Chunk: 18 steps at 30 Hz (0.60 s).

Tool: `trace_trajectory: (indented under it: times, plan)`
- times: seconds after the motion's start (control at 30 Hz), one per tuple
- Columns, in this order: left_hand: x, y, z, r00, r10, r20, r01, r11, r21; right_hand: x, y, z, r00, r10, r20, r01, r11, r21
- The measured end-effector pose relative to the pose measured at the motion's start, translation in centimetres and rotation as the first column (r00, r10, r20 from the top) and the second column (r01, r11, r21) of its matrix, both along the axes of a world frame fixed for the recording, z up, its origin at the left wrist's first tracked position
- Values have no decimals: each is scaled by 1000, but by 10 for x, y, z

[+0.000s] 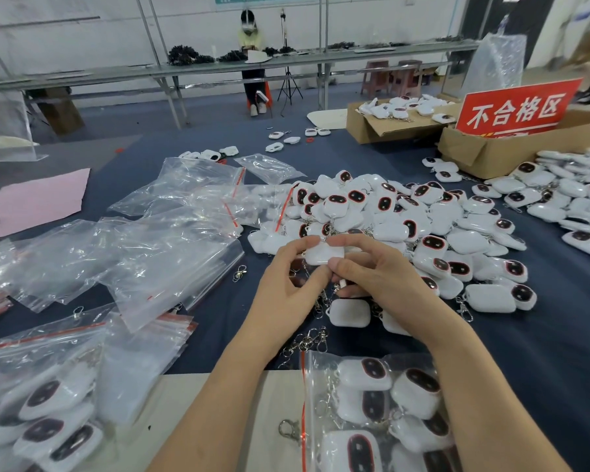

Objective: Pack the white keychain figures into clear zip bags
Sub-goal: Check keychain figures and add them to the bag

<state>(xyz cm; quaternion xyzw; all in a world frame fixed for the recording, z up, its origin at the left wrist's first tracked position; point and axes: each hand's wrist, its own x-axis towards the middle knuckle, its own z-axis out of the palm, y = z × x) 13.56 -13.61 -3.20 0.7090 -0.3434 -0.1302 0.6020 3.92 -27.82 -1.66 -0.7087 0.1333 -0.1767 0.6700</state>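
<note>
On the worktop (pixel 542 352) it's mostly backlog: the big pile of white keychain figures (pixel 406 216) is unpacked, with empty clear zip bags (pixel 150 253) to our left. Only a few filled bags (pixel 382 413) sit near us, so we judge it far from done. We hold one figure (pixel 324 254) over the pile's near edge, left hand (pixel 286 287) and right hand (pixel 378 270) both pinching it.

Keychain figures (pixel 389 212), pile centre-right: white shells, dark oval faces ringed in red. Held figure (pixel 322 254), frame centre: plain white side toward camera. Zip bags (pixel 171 253), left half: clear, with a red seal strip along each mouth. Table cloth (pixel 542 352): dark navy. Sheet (pixel 34 202), left edge: pale pink. Sign (pixel 518 109), upper right: red, white characters. Boxes (pixel 484 155) below it: brown cardboard. Clasps (pixel 307 342), lower centre: silver. Bench edge (pixel 184 403), bottom: beige.
</note>
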Motion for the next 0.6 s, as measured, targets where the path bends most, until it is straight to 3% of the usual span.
trace_trajectory:
  times: [0.13, 0.27, 0.6]
  plan:
    - [0, -2, 0, 998, -1, -69, 2, 1000, 13, -1, -1, -2, 999, 29, -16, -29, 1000, 8]
    - [2, -4, -3, 999, 26, 47, -31, 995, 98, 1, -2, -5, 999, 26, -22, -27, 999, -18]
    - [3, -1, -3, 999, -30, 42, 29, 1000, 12, 5, 0, -6, 1000, 13, -24, -12, 1000, 29]
